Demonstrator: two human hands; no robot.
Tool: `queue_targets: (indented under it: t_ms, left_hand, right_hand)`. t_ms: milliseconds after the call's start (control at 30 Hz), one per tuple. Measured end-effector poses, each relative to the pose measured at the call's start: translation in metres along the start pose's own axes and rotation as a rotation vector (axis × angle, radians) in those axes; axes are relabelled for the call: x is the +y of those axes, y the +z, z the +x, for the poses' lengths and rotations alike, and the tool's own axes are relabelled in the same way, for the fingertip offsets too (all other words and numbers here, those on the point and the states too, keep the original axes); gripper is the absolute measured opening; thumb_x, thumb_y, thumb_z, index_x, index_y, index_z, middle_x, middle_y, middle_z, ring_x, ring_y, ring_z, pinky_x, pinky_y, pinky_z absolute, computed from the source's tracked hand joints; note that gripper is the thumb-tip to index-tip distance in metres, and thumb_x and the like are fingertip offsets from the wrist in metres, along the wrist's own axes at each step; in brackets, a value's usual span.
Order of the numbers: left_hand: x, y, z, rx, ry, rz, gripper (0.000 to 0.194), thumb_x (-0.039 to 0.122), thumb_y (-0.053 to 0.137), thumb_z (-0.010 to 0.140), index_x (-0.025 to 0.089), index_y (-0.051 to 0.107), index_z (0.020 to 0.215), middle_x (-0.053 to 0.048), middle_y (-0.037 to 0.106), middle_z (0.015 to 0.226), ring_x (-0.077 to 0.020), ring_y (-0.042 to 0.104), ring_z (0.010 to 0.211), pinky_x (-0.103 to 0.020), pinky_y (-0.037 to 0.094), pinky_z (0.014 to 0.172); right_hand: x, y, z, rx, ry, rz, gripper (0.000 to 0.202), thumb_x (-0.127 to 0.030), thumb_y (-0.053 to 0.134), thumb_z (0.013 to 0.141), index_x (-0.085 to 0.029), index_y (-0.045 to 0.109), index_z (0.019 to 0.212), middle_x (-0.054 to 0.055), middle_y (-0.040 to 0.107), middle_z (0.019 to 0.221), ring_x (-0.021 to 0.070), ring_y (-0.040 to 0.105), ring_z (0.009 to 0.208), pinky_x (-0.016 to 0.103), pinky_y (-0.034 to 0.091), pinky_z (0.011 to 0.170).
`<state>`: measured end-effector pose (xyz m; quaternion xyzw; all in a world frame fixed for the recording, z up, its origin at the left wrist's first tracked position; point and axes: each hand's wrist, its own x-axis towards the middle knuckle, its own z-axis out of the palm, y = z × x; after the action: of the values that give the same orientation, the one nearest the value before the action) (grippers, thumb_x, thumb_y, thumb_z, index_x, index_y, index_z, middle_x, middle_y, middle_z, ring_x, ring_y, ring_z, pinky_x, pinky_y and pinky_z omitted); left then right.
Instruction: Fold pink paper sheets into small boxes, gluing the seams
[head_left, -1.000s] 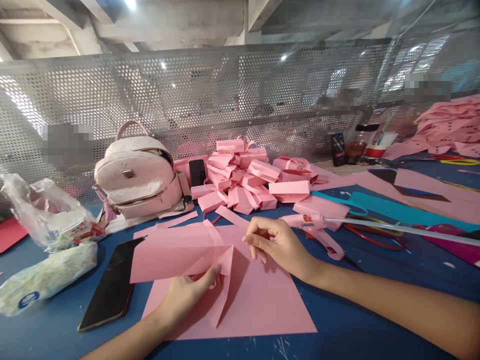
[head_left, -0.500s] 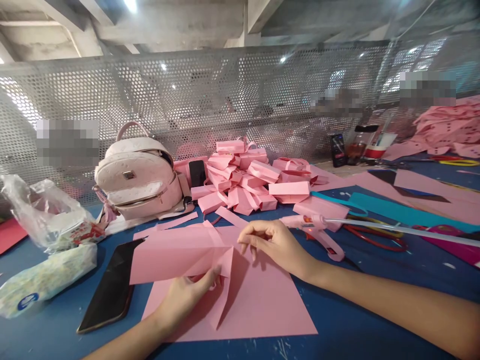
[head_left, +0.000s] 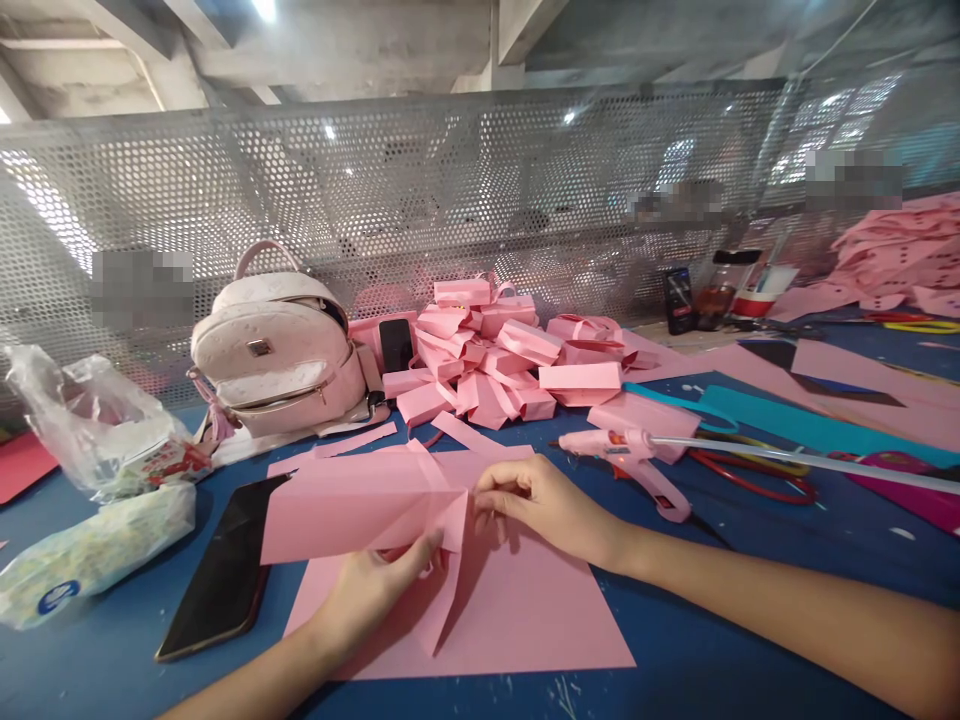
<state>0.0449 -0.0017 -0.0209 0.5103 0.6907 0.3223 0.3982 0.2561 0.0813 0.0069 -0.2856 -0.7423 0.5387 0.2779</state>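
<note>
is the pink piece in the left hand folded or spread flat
Folded: the pink piece in the left hand has a crease across it and a side flap angled downward.

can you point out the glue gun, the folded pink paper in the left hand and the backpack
glue gun (head_left: 635, 458): head view, on its body, above the handle
folded pink paper (head_left: 341, 521): head view, on its broad panel
backpack (head_left: 289, 366): head view, on its front
</note>
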Motion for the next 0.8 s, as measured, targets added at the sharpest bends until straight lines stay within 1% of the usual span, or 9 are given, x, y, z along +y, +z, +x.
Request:
queue_targets:
  t_ms: [100,167,233,333,433,533,667,733,800]
  left_hand:
    - [0.001,0.000,0.000,0.011,0.018,-0.013,0.043,0.060,0.058,0.078,0.024,0.072,0.058,-0.007,0.076,0.072,-0.0315,0.070,0.082,-0.036,0.053,0.081]
    - [0.002,0.000,-0.001,0.026,0.019,-0.029,0.042,0.058,0.060,0.078,0.024,0.071,0.056,-0.006,0.076,0.070,-0.0311,0.070,0.080,-0.035,0.054,0.079]
    - [0.004,0.000,-0.002,0.032,0.016,-0.044,0.041,0.057,0.062,0.076,0.023,0.070,0.054,-0.006,0.075,0.069,-0.0304,0.070,0.079,-0.034,0.055,0.077]
    - [0.006,-0.001,-0.004,0.022,0.002,-0.033,0.042,0.058,0.061,0.076,0.023,0.068,0.054,-0.005,0.074,0.069,-0.0298,0.069,0.080,-0.033,0.055,0.078]
    - [0.007,-0.001,-0.004,0.004,-0.021,-0.007,0.045,0.060,0.056,0.079,0.023,0.070,0.059,-0.005,0.075,0.074,-0.0298,0.069,0.085,-0.034,0.053,0.084]
    - [0.008,-0.002,-0.005,-0.008,-0.039,0.013,0.046,0.061,0.056,0.080,0.022,0.070,0.061,-0.005,0.076,0.077,-0.0303,0.068,0.089,-0.034,0.051,0.088]
    - [0.010,-0.003,-0.006,-0.003,-0.060,0.020,0.047,0.064,0.058,0.077,0.020,0.071,0.062,-0.007,0.076,0.077,-0.0314,0.069,0.088,-0.035,0.051,0.088]
    - [0.010,-0.004,-0.007,0.013,-0.046,0.013,0.048,0.064,0.060,0.076,0.020,0.070,0.059,-0.007,0.075,0.075,-0.0310,0.069,0.085,-0.035,0.053,0.085]
    - [0.009,-0.004,-0.008,0.049,0.014,-0.015,0.048,0.063,0.063,0.075,0.020,0.069,0.055,-0.008,0.074,0.070,-0.0297,0.069,0.079,-0.034,0.055,0.078]
  right_hand:
    - [0.004,0.001,0.001,0.042,0.010,0.013,0.021,-0.036,0.071,0.083,-0.015,0.068,0.076,0.001,0.070,0.071,0.0118,0.065,0.058,0.023,0.053,0.056]
    - [0.005,0.002,0.000,0.060,0.027,0.041,0.027,-0.037,0.079,0.075,-0.016,0.064,0.072,0.001,0.070,0.067,0.0130,0.065,0.056,0.023,0.053,0.053]
    - [0.006,0.001,0.000,0.049,0.065,0.084,0.036,-0.043,0.082,0.072,-0.017,0.058,0.068,0.001,0.069,0.062,0.0132,0.064,0.050,0.022,0.051,0.045]
    - [0.005,0.000,-0.001,0.016,0.069,0.103,0.040,-0.050,0.073,0.080,-0.016,0.056,0.067,0.003,0.068,0.058,0.0125,0.062,0.046,0.020,0.047,0.042]
    - [0.004,0.000,-0.001,-0.003,0.012,0.069,0.039,-0.051,0.063,0.089,-0.016,0.058,0.072,0.002,0.066,0.059,0.0114,0.061,0.047,0.020,0.045,0.043]
    - [0.000,0.001,-0.003,0.002,-0.027,-0.009,0.036,-0.049,0.053,0.095,-0.019,0.051,0.076,-0.003,0.061,0.059,0.0090,0.054,0.044,0.020,0.041,0.044]
    - [-0.025,0.001,-0.015,-0.040,-0.114,-0.269,0.044,-0.045,0.044,0.101,-0.020,0.041,0.064,-0.006,0.050,0.050,0.0079,0.046,0.044,0.021,0.037,0.049]
    - [-0.046,-0.003,-0.027,-0.080,-0.137,-0.360,0.048,-0.046,0.046,0.100,-0.020,0.040,0.060,-0.004,0.050,0.049,0.0085,0.047,0.045,0.022,0.035,0.049]
    - [-0.067,-0.010,-0.047,-0.096,-0.132,-0.378,0.045,-0.047,0.047,0.100,-0.020,0.046,0.063,-0.003,0.056,0.053,0.0098,0.051,0.048,0.023,0.037,0.051]
